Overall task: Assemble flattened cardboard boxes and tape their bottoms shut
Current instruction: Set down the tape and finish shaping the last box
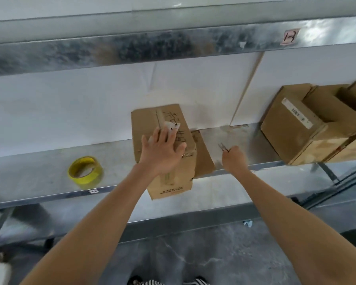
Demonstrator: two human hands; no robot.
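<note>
A brown cardboard box (185, 173) with black handwriting and a white label stands on the metal shelf (39, 175), its near end overhanging the shelf's front edge. My left hand (161, 151) presses flat on its top with the fingers spread. Just right of the box, my right hand (233, 158) grips a small pair of scissors (222, 146) whose blades point up and away. A roll of yellow tape (84, 171) lies on the shelf to the left, apart from both hands.
Several assembled cardboard boxes (308, 128) are stacked at the shelf's right end. A white wall backs the shelf, and an upper metal shelf edge (132, 50) runs overhead. Grey concrete floor lies below.
</note>
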